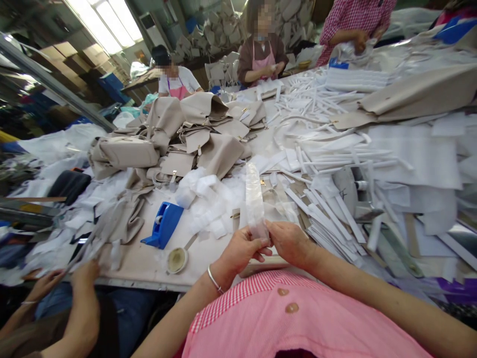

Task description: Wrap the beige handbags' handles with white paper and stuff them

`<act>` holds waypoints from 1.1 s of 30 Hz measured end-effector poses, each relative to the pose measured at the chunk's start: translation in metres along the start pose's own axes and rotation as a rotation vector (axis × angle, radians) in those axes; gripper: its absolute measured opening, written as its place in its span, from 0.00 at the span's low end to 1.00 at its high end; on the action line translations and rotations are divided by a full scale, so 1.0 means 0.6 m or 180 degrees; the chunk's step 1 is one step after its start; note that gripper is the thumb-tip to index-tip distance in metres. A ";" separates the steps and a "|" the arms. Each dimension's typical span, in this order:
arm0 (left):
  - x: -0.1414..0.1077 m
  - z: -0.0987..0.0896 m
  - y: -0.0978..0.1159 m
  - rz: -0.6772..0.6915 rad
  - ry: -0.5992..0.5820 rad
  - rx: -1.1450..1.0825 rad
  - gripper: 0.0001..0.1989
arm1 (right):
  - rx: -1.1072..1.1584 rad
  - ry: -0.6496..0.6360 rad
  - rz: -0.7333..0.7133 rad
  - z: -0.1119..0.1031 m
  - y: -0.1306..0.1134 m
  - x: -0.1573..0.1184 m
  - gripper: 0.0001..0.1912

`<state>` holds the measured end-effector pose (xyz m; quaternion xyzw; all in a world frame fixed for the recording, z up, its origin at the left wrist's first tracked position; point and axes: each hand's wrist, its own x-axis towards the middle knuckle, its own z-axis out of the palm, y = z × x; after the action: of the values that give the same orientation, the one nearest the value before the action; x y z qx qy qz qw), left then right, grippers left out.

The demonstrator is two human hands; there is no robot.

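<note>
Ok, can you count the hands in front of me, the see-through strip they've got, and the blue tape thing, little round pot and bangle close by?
Hands, left hand and right hand: 2
See-through strip: 1
Blue tape thing: 1
Round pot: 1
Silver bangle: 1
Total: 6

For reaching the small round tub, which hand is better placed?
Left, I'd judge: the tub sits nearer the left hand, and the right hand would likely have to cross it. Both hold the clear strip, so the left must let go first.
</note>
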<state>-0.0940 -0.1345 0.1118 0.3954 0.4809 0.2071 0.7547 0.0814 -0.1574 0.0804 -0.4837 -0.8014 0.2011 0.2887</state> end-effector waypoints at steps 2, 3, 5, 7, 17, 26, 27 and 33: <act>0.001 -0.001 -0.002 -0.0015 0.0035 0.0086 0.16 | 0.0251 -0.0027 0.0112 0.003 0.001 -0.003 0.11; 0.001 -0.002 -0.003 0.0039 0.0107 0.0133 0.15 | 0.0380 0.0060 0.0195 0.002 0.001 -0.004 0.12; 0.001 -0.003 -0.003 0.0236 0.0336 0.0325 0.13 | 0.0621 0.0410 0.0470 -0.006 -0.001 -0.006 0.14; -0.002 -0.002 -0.002 0.0480 0.0574 0.0631 0.11 | 0.0942 0.0576 0.0815 -0.017 -0.006 -0.006 0.14; -0.007 0.004 -0.030 0.1517 0.1040 0.1771 0.11 | 0.3273 0.0309 0.2580 -0.005 -0.051 0.010 0.14; 0.004 -0.044 -0.021 0.0280 -0.0056 -0.0501 0.19 | 0.1335 0.0290 0.0880 -0.005 -0.032 0.001 0.13; 0.007 -0.046 -0.022 0.0102 -0.0122 -0.0760 0.19 | 0.1126 0.0269 0.0703 -0.003 -0.030 -0.001 0.14; 0.020 -0.037 -0.026 -0.0494 -0.0452 -0.1365 0.20 | 0.0194 0.0095 -0.0267 0.009 -0.010 -0.012 0.16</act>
<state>-0.1093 -0.1265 0.0875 0.2015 0.4006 0.2175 0.8670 0.0765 -0.1671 0.0780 -0.4437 -0.8100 0.2059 0.3234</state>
